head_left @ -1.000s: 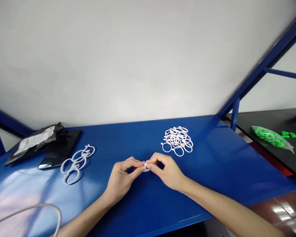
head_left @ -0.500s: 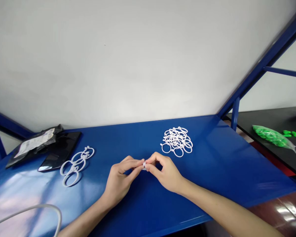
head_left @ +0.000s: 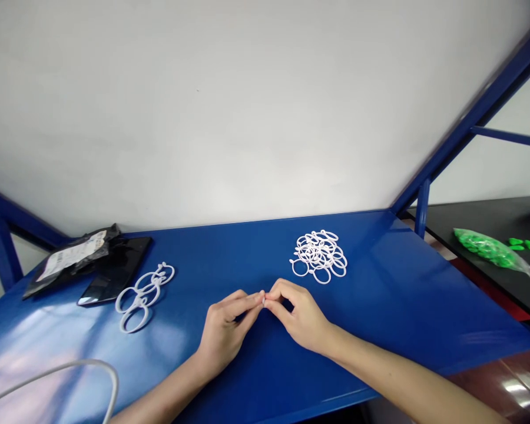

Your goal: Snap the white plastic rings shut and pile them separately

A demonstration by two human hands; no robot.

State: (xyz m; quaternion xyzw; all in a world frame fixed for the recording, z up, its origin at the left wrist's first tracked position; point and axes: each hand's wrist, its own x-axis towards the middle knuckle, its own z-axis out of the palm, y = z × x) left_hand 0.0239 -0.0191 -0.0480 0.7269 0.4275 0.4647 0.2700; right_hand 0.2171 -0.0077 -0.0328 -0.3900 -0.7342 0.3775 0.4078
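Observation:
Just above the front half of the blue table [head_left: 335, 353], my left hand [head_left: 227, 324] and my right hand [head_left: 298, 315] meet fingertip to fingertip. Both pinch a small white plastic piece [head_left: 264, 301], mostly hidden by the fingers, so its full shape does not show. Beyond my right hand lies a pile of thin white plastic rings [head_left: 321, 275], each with a small eyelet. Several more white rings [head_left: 135, 318] overlap in a short row on the left of the table.
A black shiny tablet-like slab [head_left: 110, 285] and a black plastic parcel bag [head_left: 73, 256] lie at the left. A white cable [head_left: 88, 362] curves across the front left. Blue frame bars [head_left: 421, 206] rise at the right, before a dark table [head_left: 468, 212] with a bag of green pieces [head_left: 490, 250].
The whole view has shifted slightly. My fingertips have closed further over the white piece, so less of it shows. The ring groups stay where they were on the table.

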